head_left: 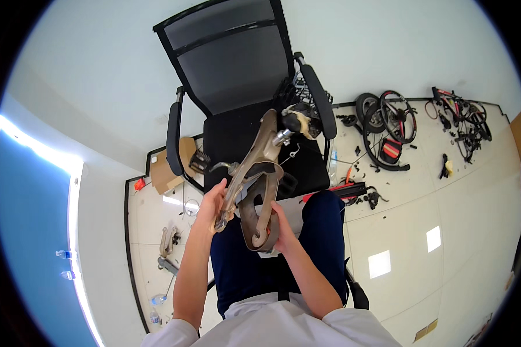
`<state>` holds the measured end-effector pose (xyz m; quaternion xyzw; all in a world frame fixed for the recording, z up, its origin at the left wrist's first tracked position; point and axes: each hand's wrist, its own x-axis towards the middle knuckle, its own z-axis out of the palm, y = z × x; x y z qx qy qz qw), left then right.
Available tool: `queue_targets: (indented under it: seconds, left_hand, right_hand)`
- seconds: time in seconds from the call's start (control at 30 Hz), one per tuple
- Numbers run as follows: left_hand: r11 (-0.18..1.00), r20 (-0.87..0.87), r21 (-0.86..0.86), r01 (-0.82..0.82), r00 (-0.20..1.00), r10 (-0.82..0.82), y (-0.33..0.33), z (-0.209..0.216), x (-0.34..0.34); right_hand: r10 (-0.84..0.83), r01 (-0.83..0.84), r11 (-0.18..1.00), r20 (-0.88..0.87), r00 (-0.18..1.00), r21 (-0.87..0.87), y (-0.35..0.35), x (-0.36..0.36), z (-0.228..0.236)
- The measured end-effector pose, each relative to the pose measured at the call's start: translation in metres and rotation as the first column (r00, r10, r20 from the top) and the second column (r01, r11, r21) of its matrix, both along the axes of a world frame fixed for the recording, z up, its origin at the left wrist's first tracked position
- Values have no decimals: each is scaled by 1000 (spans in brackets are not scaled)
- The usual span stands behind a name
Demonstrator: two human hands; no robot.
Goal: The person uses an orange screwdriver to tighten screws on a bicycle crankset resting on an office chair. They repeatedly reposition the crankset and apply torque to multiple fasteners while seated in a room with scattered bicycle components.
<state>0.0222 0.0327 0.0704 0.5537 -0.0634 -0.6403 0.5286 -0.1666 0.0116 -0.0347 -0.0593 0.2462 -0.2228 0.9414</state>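
Observation:
Above my lap I hold a worn grey-brown metal frame part [250, 168] with a long curved arm and a wide looped band. My left hand [212, 203] grips the lower end of the long arm. Around the outer side of the looped band [246, 222] my right hand [285, 230] is closed, its fingers partly hidden behind the metal. The part tilts up and away over the black seat of an office chair [234, 136]. Near its upper end is a black rounded knob [292, 122] on a short shiny shaft; whether they are joined I cannot tell.
The facing chair has armrests [319, 101] on both sides and tangled dark parts on its seat. Bicycle wheels [398, 115] and a red-black frame [454, 107] lie along the wall at right. A cardboard box [167, 173] and metal pieces [168, 246] lie at left.

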Motion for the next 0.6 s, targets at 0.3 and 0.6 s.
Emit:
queue_targets:
  seconds: [0.3,0.6]
  left_hand:
    - [961,994,60,270,72,-82,39,53,-62]
    - [997,945,-7,77,-324,32,12,17,-64]
  right_hand:
    - [-141,112,979,169,975,170,7,11,-13]
    - [-129,75,969,222,967,236,12,17,-21]
